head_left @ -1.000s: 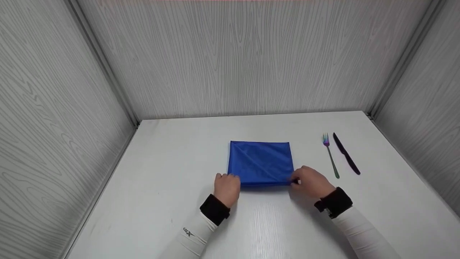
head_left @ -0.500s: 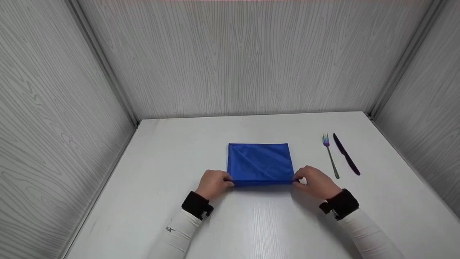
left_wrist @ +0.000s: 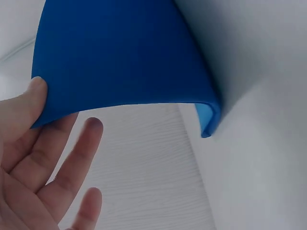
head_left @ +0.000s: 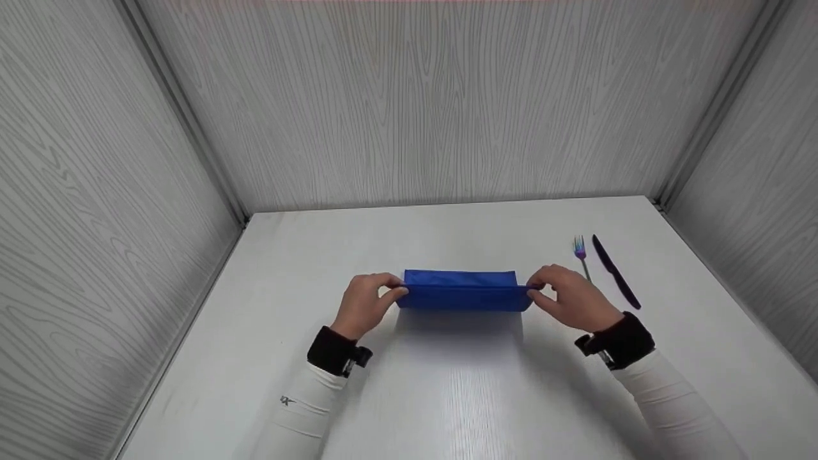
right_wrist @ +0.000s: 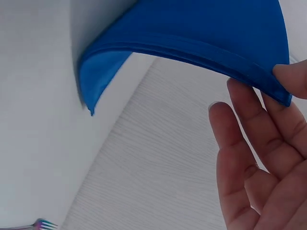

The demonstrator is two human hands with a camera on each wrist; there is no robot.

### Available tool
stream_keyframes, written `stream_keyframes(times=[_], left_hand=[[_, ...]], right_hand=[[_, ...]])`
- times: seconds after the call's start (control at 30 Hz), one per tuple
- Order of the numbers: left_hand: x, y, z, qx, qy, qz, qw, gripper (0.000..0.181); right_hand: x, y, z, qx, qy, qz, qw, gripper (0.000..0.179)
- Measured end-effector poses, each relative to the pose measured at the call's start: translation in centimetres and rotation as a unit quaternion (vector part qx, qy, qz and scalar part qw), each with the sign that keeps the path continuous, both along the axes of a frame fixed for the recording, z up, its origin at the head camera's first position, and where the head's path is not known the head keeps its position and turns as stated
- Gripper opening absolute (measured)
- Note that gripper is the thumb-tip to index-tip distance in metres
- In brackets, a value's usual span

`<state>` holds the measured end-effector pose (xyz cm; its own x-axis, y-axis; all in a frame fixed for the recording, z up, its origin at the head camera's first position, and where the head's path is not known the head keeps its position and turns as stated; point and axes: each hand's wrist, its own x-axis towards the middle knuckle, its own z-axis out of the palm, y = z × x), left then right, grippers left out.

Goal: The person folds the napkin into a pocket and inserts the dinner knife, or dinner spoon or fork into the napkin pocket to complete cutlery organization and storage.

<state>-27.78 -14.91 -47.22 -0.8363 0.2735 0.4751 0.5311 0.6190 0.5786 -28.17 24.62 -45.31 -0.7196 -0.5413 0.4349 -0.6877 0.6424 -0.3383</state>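
A folded blue cloth (head_left: 466,298) is raised along its near edge, while its far part rests on the white table. My left hand (head_left: 364,303) pinches the near left corner between thumb and fingers. At the near right corner, my right hand (head_left: 571,297) pinches the cloth the same way. Both wrist views show the blue cloth (left_wrist: 120,57) curving up from the table, its layered edge (right_wrist: 192,60) plain in the right wrist view. The other fingers of each hand spread loosely below the cloth.
To the right of the cloth lie a rainbow-coloured fork (head_left: 580,250) and a dark knife (head_left: 615,271), the fork's handle partly hidden by my right hand. Grey wood-grain panels (head_left: 434,102) enclose the white table (head_left: 307,255) at the back and sides.
My left hand has shifted from lying over the near left corner to pinching it. Both hands have lifted the near edge up and away from me, so the cloth now bends over.
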Motion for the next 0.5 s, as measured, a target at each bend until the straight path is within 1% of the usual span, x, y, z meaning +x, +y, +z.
stream_keyframes(times=[0.07, 0.17, 0.23, 0.3, 0.37, 0.4, 0.43, 0.5], left_hand=[[0.4, 0.0, 1.3, 0.011, 0.015, -0.007, 0.9998, 0.012], [1.1, 0.0, 3.5, 0.020, 0.046, -0.015, 0.9986, 0.011], [1.7, 0.0, 5.0, 0.026, 0.064, -0.018, 0.9974, 0.011], [2.4, -0.1, 6.4, 0.036, 0.071, -0.024, 0.9965, 0.011], [3.2, -0.2, 7.7, 0.050, 0.067, -0.032, 0.9960, 0.011], [3.6, -0.3, 8.2, 0.062, 0.057, -0.037, 0.9958, 0.011], [3.9, -0.3, 8.7, 0.074, 0.042, -0.043, 0.9955, 0.011], [4.5, -0.4, 9.7, 0.097, 0.001, -0.058, 0.9936, 0.011]], right_hand=[[0.2, 0.1, 1.2, -0.016, 0.022, 0.010, 0.9996, 0.012], [0.6, 0.3, 3.4, -0.040, 0.053, 0.027, 0.9975, 0.017], [1.1, 0.4, 4.9, -0.054, 0.060, 0.035, 0.9961, 0.018], [1.6, 0.6, 6.4, -0.072, 0.055, 0.046, 0.9948, 0.018], [2.3, 0.7, 7.6, -0.098, 0.035, 0.059, 0.9928, 0.019], [2.8, 0.7, 8.2, -0.116, 0.018, 0.071, 0.9906, 0.019], [3.1, 0.8, 8.7, -0.140, -0.005, 0.090, 0.9861, 0.020], [3.6, 0.8, 9.5, -0.192, -0.069, 0.137, 0.9693, 0.019]])
